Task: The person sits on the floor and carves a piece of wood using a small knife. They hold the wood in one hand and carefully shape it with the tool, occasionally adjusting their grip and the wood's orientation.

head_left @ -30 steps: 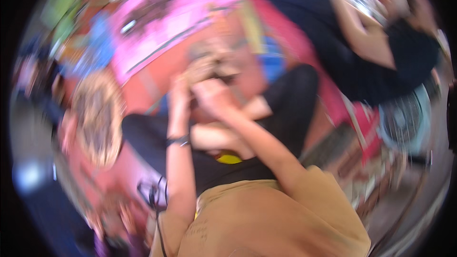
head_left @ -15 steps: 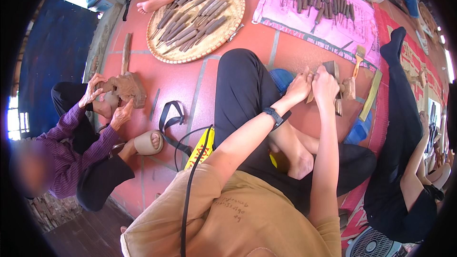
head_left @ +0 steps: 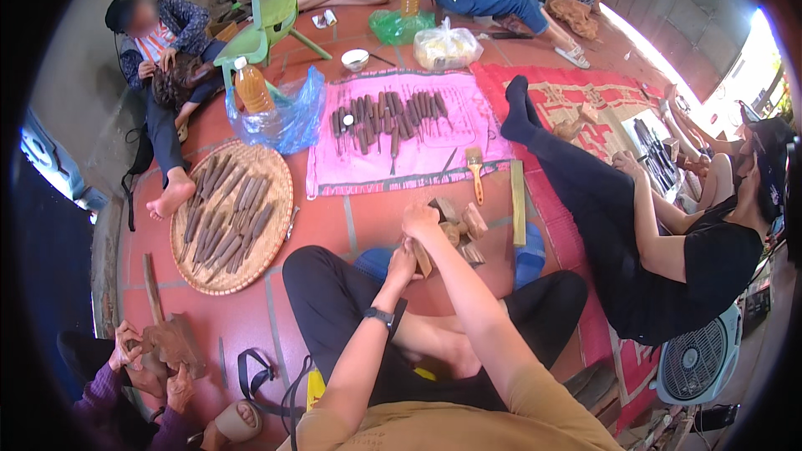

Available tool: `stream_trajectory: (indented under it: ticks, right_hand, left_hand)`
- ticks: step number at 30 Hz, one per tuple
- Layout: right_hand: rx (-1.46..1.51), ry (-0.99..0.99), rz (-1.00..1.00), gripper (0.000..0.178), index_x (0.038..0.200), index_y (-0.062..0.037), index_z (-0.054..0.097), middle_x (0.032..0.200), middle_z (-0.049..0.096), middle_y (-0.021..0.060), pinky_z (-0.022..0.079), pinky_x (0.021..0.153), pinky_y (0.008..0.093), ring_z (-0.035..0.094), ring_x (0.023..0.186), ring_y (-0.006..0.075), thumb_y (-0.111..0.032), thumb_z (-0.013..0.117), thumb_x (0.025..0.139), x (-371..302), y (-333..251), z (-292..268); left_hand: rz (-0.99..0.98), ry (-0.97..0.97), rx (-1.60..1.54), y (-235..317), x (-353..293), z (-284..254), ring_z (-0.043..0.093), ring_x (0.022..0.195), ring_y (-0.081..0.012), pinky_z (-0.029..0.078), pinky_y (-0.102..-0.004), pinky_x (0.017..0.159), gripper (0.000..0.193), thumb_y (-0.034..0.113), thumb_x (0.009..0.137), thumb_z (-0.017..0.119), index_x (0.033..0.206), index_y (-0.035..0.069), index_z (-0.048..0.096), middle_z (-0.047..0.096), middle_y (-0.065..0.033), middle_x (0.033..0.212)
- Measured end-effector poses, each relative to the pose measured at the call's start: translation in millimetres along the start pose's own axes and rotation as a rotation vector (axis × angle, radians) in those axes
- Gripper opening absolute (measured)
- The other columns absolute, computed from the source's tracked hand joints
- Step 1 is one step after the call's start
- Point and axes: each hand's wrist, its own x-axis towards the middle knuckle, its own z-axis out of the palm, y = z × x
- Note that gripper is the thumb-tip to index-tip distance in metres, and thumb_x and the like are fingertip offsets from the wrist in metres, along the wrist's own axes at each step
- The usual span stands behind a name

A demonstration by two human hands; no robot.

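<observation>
I sit cross-legged with both hands together in front of my shins. My right hand (head_left: 419, 221) is closed in a fist, just beyond my left; what it grips is hidden. My left hand (head_left: 403, 262), with a dark watch on its wrist, is also closed, its fingers close under the right hand. Beside the two hands a pale flat piece of wood (head_left: 423, 258) stands tilted, partly covered by them. Right past it, several wooden blocks (head_left: 473, 221), some carved, lie heaped on the floor tiles.
A pink sheet (head_left: 334, 169) bears dark-handled carving tools (head_left: 394, 129). More lie on a round woven tray (head_left: 280, 200). A brush (head_left: 475, 175) and a flat wooden strip (head_left: 518, 205) are ahead right. People sit around, one working on a carving (head_left: 178, 342) at left; a fan (head_left: 695, 361) stands right.
My view has tilted up, bringing the far people, chair and bottles in. My hands, side by side before, now have the right one farther forward than the left.
</observation>
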Motion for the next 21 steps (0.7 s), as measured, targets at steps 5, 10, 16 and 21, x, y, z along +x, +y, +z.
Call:
stream_trajectory:
  ticks: [5,10,16,21]
  right_hand:
    - [0.091,0.234,-0.107,0.015,0.085,-0.0037,0.073,0.082,0.072,0.021,0.057,0.069,0.048,0.072,0.078,0.0366,-0.016,0.066,0.08,-53,-3,-12]
    - [0.195,0.417,-0.109,0.011,0.088,-0.003,0.066,0.073,0.069,0.0196,0.055,0.063,0.0476,0.07,0.07,0.0378,-0.014,0.065,0.084,-104,3,-8]
    - [0.422,0.705,-0.231,0.003,0.091,-0.0029,0.058,0.074,0.065,0.0172,0.051,0.061,0.0445,0.066,0.068,0.0349,-0.005,0.061,0.09,-136,19,15]
    - [0.405,0.785,-0.305,0.005,0.092,-0.0034,0.059,0.072,0.061,0.0145,0.048,0.063,0.0426,0.061,0.067,0.0328,-0.002,0.063,0.088,-150,23,31]
  left_hand:
    - [-0.063,-0.027,-0.021,-8,3,-8,0.069,0.102,-0.0395,0.066,-0.0399,0.06,0.053,0.039,0.109,0.029,0.143,0.002,0.044,0.061,-0.0271,0.124]
    - [0.006,0.002,-0.011,10,-11,-2,0.069,0.101,-0.0357,0.066,-0.0398,0.06,0.055,0.04,0.108,0.029,0.14,0.0,0.05,0.062,-0.0264,0.121]
    - [0.013,-0.023,-0.02,4,-8,-6,0.068,0.099,-0.0303,0.065,-0.0407,0.067,0.055,0.041,0.108,0.03,0.131,-0.004,0.053,0.061,-0.0207,0.119]
    - [0.05,0.024,0.06,-40,27,-10,0.066,0.103,-0.0346,0.061,-0.0439,0.072,0.056,0.041,0.107,0.032,0.13,-0.006,0.054,0.061,-0.0233,0.12]
